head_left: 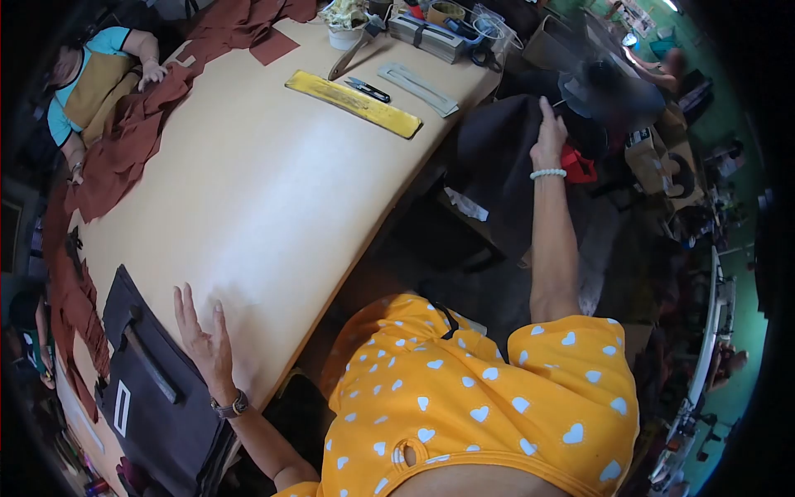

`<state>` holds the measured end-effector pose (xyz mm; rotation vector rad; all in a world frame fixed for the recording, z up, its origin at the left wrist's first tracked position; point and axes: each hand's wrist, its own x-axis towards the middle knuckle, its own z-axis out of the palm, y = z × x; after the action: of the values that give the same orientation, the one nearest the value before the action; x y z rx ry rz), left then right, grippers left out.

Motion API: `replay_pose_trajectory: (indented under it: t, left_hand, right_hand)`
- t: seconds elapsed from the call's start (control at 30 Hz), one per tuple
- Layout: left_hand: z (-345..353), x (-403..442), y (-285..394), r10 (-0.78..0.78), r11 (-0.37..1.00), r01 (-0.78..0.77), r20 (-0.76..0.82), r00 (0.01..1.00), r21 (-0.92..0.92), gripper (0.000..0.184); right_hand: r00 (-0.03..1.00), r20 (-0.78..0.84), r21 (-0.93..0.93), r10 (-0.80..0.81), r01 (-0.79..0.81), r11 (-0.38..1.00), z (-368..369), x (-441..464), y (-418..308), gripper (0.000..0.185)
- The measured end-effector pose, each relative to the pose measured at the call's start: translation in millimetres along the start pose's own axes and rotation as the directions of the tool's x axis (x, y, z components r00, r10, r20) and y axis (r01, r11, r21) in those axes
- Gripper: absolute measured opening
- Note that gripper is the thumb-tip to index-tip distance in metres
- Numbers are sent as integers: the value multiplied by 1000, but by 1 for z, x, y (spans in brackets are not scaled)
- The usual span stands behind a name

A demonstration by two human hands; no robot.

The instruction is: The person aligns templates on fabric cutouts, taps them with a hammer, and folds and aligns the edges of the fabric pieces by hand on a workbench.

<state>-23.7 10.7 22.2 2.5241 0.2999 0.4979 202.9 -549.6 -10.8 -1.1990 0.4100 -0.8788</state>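
My right hand (549, 137), with a beaded bracelet at the wrist, is stretched out past the table's edge. Its fingers are closed on a dark leather sheet (497, 145) that hangs down beside the table. My left hand (204, 341) is raised over the near side of the beige table (248, 182), fingers spread and nothing in them. Close to it lies a stack of dark leather pieces (161, 422). On that stack rest a hammer (151, 364) and a white rectangular frame (122, 407).
A yellow strip (352, 103), thread snips (368, 89) and pale grey strips (418, 89) lie toward the table's far end. Reddish-brown leather (137, 157) lines the far side, where another person's hand (152, 74) rests. Cardboard boxes (654, 157) stand at right.
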Motion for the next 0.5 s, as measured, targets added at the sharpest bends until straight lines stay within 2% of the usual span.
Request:
replay_pose_trajectory:
  t: [0.03, 0.1, 0.17, 0.23, 0.3, 0.33, 0.37, 0.4, 0.43, 0.5]
  left_hand:
    - [1, -2, 2, -48, 999, 48, 32, 998, -8, 54]
    - [4, 1, 4, 65, 996, -60, 67, 996, -63, 58]
    - [4, 10, 19, 126, 983, -106, 129, 984, -148, 64]
    - [2, 30, 65, 185, 936, -115, 186, 965, -331, 73]
    - [1, 52, 105, 315, 805, -149, 201, 927, -574, 84]
    - [7, 63, 120, 415, 693, -194, 164, 895, -694, 88]
    - [3, 68, 141, 405, 535, -18, 238, 883, -845, 75]
    - [-6, 76, 146, 411, 545, 61, 330, 850, -836, 64]
    - [-14, 82, 147, 414, 554, 138, 416, 810, -821, 53]
    - [-26, 89, 148, 271, 648, 78, 325, 906, -758, 32]
  right_hand:
    - [994, 84, -40, -64, 68, 997, 15, -21, -15, 33]
    - [932, 361, -97, -22, 61, 993, 41, -67, -53, 28]
    - [713, 699, -128, -54, 200, 971, 76, -128, -101, 27]
    - [274, 959, -153, 76, 272, 950, 106, -170, -123, 32]
    - [-138, 990, 43, -13, 220, 974, 135, -209, -139, 32]
    - [-268, 963, 2, 16, 64, 998, 150, -224, -144, 31]
    - [-403, 915, -64, 25, -82, 995, 163, -238, -147, 31]
    - [-318, 925, 210, -206, -23, 977, 178, -247, -143, 26]
    - [-296, 955, 45, -36, 27, 999, 185, -248, -159, 23]
    - [-226, 974, 34, 4, 162, 986, 206, -240, -167, 22]
